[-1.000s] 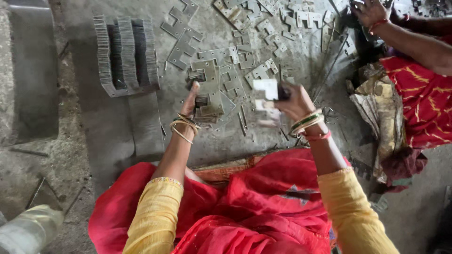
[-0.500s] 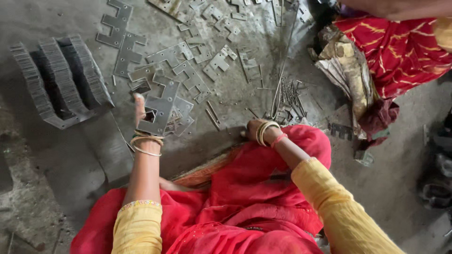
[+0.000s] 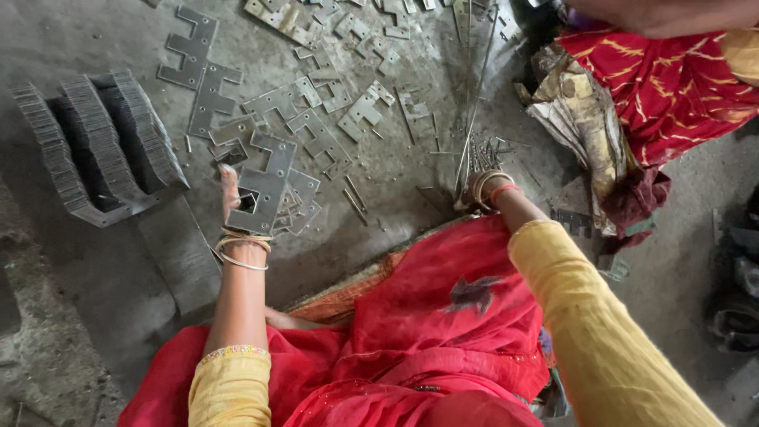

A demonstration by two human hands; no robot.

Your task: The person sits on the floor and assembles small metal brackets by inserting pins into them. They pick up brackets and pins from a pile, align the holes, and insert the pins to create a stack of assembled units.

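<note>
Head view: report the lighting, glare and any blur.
Head view: soft, even daylight and faint shadows; dull sheen, no harsh glare, on the metal plate in the left hand; the right hand at the thin rods is slightly smeared; the frame edges bend outward, wide-angle.

No labels, signs or screens show anywhere in the view. The nearest thing to a package is a crumpled, dirty tan-and-cream sack [image 3: 581,119] lying on the floor at upper right, against red patterned cloth [image 3: 672,87].
</note>
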